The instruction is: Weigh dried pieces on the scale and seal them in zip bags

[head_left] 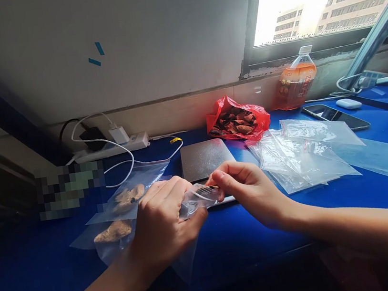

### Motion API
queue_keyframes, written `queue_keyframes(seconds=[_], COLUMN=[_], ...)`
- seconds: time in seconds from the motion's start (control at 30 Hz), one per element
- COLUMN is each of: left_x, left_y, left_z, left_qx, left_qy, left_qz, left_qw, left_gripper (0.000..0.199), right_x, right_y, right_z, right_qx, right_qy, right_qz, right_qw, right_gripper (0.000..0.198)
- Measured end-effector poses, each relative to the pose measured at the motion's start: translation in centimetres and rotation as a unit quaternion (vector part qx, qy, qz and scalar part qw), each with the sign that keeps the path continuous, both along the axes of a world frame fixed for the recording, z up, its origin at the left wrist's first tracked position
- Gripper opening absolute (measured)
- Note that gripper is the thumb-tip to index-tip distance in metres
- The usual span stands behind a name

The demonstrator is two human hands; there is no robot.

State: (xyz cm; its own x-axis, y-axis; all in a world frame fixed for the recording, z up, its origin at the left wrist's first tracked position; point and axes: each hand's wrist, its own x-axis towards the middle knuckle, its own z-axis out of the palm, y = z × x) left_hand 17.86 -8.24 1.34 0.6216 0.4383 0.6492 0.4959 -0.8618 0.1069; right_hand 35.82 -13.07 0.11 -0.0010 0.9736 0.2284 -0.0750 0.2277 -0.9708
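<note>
My left hand (165,212) is closed around a clear plastic bag (194,201), whose lower part hangs below the hand. At the bag's mouth, my right hand (244,184) pinches a thin brown piece (209,188), partly hidden by the fingers; its exact kind is unclear. Both hands are just in front of a flat device with a silver square plate (205,158), which looks like a small scale. To the left lie clear bags with brown dried pieces inside, one piece (129,198) behind another (112,231).
A red plastic bag (264,118) of dark dried pieces stands by the wall. Several flat clear bags (305,163) lie right, near a phone (336,116), a white earbud case (349,103) and a drink bottle (296,80). A power strip (136,143) with cables sits back left.
</note>
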Motion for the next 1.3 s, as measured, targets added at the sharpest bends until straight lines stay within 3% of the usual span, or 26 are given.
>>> queue_keyframes(seconds=[0.33,0.7,0.93,1.07,1.2,1.3], left_x=[0.1,0.0,-0.3,-0.6,-0.9,-1.0], left_y=[0.0,-0.1,-0.3,0.0,0.1,0.0], left_z=[0.1,-0.4,-0.4,-0.5,-0.4,-0.4], left_qx=[-0.003,-0.01,-0.034,-0.056,-0.058,-0.063], left_qy=[-0.026,-0.001,0.01,0.012,-0.011,-0.043], left_qz=[-0.101,-0.125,-0.112,-0.078,-0.064,-0.06], left_qw=[0.995,0.992,0.993,0.995,0.996,0.995], left_gripper=[0.01,0.008,0.026,0.04,0.055,0.066], right_x=[0.3,0.2,0.4,0.7,1.0,1.1], right_y=[-0.7,-0.7,-0.5,-1.0,-1.7,-2.2], right_z=[0.6,0.3,0.2,0.6,0.9,1.1], right_qx=[-0.005,0.028,0.041,0.106,0.235,0.277], right_qy=[-0.013,-0.057,-0.07,-0.145,-0.246,-0.264], right_qz=[-0.005,-0.012,0.021,0.018,0.021,0.015], right_qw=[1.0,0.998,0.996,0.984,0.94,0.924], right_gripper=[0.034,0.04,0.032,0.027,0.014,0.012])
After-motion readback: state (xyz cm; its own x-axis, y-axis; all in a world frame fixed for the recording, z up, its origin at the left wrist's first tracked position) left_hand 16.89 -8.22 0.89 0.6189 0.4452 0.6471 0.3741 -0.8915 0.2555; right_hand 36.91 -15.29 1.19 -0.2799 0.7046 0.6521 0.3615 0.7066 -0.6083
